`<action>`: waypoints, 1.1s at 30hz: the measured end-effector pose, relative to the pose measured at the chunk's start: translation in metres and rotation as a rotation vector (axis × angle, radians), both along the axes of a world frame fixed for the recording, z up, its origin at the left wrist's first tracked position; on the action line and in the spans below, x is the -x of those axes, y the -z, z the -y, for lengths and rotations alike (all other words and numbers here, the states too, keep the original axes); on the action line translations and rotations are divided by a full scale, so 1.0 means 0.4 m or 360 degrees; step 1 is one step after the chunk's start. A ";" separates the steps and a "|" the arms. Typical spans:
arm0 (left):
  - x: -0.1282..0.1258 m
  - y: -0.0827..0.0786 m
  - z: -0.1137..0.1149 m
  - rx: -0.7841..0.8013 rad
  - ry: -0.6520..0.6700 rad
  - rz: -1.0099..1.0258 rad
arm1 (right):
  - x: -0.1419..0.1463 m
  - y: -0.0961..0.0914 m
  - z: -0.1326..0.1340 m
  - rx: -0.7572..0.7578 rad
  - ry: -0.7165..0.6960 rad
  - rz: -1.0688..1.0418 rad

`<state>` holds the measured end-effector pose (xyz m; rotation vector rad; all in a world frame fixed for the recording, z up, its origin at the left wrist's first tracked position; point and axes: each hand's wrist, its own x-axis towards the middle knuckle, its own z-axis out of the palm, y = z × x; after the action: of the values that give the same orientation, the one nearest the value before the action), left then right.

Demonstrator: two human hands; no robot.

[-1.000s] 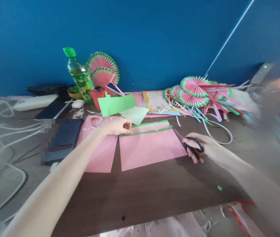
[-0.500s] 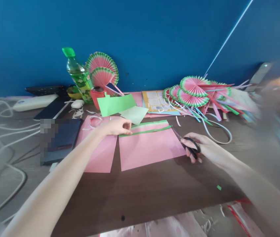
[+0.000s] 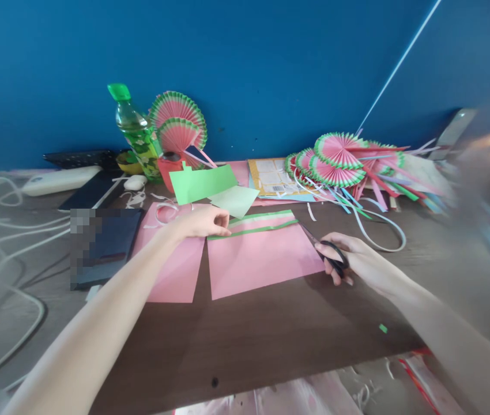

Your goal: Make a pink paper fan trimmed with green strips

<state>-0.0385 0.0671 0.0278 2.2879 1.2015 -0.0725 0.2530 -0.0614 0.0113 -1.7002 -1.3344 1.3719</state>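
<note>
A pink paper sheet lies on the brown table with a thin green strip along its far edge. My left hand pinches the left end of that strip, fingers closed on it. My right hand grips black scissors at the sheet's right edge, blades pointing towards the strip's right end. A second pink sheet lies under my left forearm.
Green paper pieces lie beyond the sheets. Pink-and-green folded fans are piled at the back right, and two more fans stand by a green bottle. A dark tablet and white cables lie left.
My right hand with the scissors has edged slightly left, towards the pink sheet. The left hand has hardly moved.
</note>
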 end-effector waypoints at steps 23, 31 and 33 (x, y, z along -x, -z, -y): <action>0.002 0.004 -0.004 -0.0014 0.0024 0.0011 | 0.010 -0.012 -0.008 0.0048 0.0038 -0.0119; 0.002 0.005 -0.004 -0.0018 0.0016 0.0007 | 0.006 -0.016 -0.021 0.0010 0.0031 -0.0149; 0.003 0.006 -0.005 -0.0017 0.0015 0.0009 | 0.006 -0.014 -0.024 0.0011 0.0031 -0.0143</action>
<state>-0.0395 0.0690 0.0254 2.3015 1.1910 -0.0629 0.2507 -0.0518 0.0168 -1.6321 -1.2612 1.4259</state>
